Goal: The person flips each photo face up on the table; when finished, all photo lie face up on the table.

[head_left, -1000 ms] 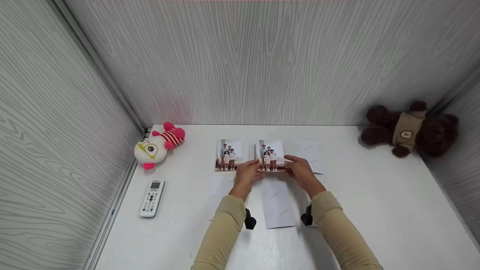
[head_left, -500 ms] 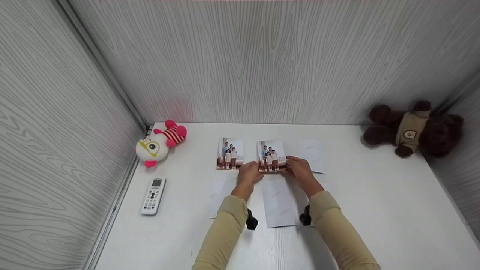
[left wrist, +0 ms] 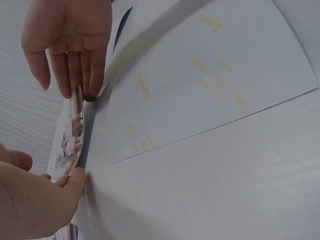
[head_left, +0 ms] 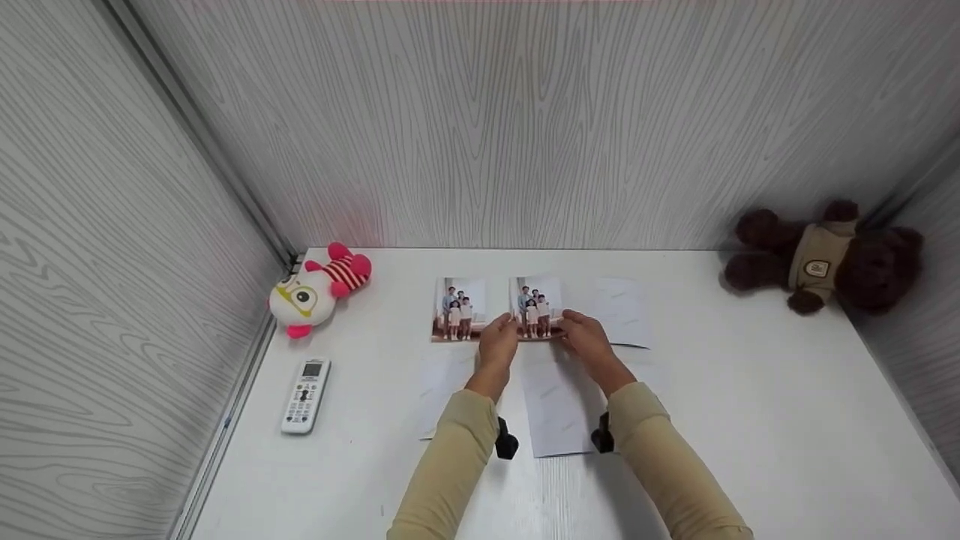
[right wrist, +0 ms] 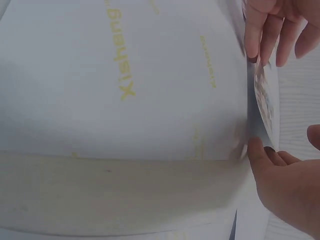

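Note:
A family photo point(head_left: 535, 304) is held between my two hands, one at each side near its lower edge. My left hand point(head_left: 497, 346) pinches the left side, and my right hand point(head_left: 590, 345) grips the right. Seen from the left wrist, the photo point(left wrist: 73, 137) bows slightly, with fingers under its edges. A matching photo point(head_left: 459, 306) lies picture side up just left of it. Below the hands is a white photo-paper sheet point(head_left: 559, 412), back side up with yellow lettering.
More face-down sheets lie at the right point(head_left: 628, 311) and lower left point(head_left: 442, 382). A white remote control point(head_left: 306, 396) and a pink-and-white plush toy point(head_left: 315, 292) are on the left. A brown teddy bear point(head_left: 825, 259) lies at the back right.
The held photo has shifted a little left, nearer the matching photo. My right hand has moved left with it, and its fingers have closed in on the edge.

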`<state>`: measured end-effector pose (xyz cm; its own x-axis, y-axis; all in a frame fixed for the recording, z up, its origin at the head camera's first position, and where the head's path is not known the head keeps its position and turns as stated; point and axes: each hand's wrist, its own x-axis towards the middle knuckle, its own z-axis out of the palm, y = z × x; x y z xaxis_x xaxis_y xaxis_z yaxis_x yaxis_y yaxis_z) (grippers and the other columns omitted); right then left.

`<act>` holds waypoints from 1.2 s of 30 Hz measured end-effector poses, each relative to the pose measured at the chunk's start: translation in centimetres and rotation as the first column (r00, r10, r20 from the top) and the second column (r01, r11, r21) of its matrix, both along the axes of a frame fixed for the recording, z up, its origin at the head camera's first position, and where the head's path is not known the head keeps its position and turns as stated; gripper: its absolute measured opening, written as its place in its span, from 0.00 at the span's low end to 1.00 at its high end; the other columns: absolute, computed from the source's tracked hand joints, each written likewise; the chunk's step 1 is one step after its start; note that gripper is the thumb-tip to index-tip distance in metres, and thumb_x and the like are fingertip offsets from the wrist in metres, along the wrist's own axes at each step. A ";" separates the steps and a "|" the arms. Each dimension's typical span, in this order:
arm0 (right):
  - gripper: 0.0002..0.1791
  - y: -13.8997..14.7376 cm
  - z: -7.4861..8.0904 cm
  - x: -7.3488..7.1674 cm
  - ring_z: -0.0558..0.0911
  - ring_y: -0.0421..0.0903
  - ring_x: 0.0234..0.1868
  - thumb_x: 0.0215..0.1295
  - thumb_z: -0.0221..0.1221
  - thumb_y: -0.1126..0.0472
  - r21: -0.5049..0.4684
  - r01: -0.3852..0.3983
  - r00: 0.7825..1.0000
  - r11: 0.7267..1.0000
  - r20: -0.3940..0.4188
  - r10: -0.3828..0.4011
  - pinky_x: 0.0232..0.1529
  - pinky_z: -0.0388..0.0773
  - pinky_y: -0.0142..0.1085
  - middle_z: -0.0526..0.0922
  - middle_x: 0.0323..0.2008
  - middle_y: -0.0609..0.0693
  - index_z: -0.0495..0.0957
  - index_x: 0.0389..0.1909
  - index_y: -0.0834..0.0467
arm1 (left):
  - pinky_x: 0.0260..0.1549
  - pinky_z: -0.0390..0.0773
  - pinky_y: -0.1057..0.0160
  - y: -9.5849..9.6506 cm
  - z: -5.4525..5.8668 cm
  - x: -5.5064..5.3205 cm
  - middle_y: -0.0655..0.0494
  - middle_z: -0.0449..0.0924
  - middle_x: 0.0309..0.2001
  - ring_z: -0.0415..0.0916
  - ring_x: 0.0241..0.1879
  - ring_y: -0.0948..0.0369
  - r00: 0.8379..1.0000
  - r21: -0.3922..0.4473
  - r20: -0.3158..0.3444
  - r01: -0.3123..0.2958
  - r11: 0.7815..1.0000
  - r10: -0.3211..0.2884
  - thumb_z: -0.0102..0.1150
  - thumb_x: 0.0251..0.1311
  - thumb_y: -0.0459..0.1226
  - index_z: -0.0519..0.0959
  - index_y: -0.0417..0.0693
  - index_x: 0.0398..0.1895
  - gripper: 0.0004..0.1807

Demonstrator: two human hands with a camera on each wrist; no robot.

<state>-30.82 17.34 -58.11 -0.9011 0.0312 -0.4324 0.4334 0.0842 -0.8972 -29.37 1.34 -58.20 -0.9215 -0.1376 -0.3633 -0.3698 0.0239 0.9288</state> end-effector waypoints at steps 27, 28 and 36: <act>0.33 1.7 1.1 0.0 0.63 0.61 0.76 0.79 0.46 0.57 -0.003 0.021 0.999 1.000 -0.030 -0.021 0.73 0.68 0.49 0.61 0.76 0.66 0.54 0.77 0.68 | 0.60 0.75 0.50 -0.2 1.8 -0.5 0.43 0.74 0.67 0.73 0.63 0.47 0.999 -0.044 -0.046 -0.025 0.999 0.023 0.41 0.72 0.38 0.70 0.45 0.72 0.27; 0.33 1.9 1.2 0.0 0.64 0.61 0.76 0.79 0.47 0.57 -0.013 0.032 0.999 0.999 -0.036 -0.032 0.73 0.68 0.49 0.62 0.75 0.66 0.54 0.77 0.68 | 0.58 0.75 0.51 0.0 1.9 -0.6 0.43 0.75 0.66 0.74 0.61 0.47 0.998 -0.048 -0.056 -0.027 0.998 0.025 0.41 0.72 0.38 0.70 0.45 0.72 0.27; 0.32 4.5 2.2 -0.4 0.66 0.58 0.75 0.78 0.48 0.57 -0.034 0.078 0.995 0.996 -0.062 -0.080 0.73 0.69 0.47 0.63 0.75 0.65 0.56 0.77 0.67 | 0.70 0.69 0.52 1.9 3.0 -1.0 0.45 0.72 0.71 0.68 0.71 0.49 0.994 -0.005 -0.107 0.013 1.000 -0.014 0.40 0.78 0.45 0.70 0.42 0.72 0.27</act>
<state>-31.17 21.85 -55.91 -0.9221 0.0907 -0.3761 0.3795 0.0230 -0.9249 -30.41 3.21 -55.18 -0.9568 -0.1265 -0.2617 -0.2677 0.0326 0.9630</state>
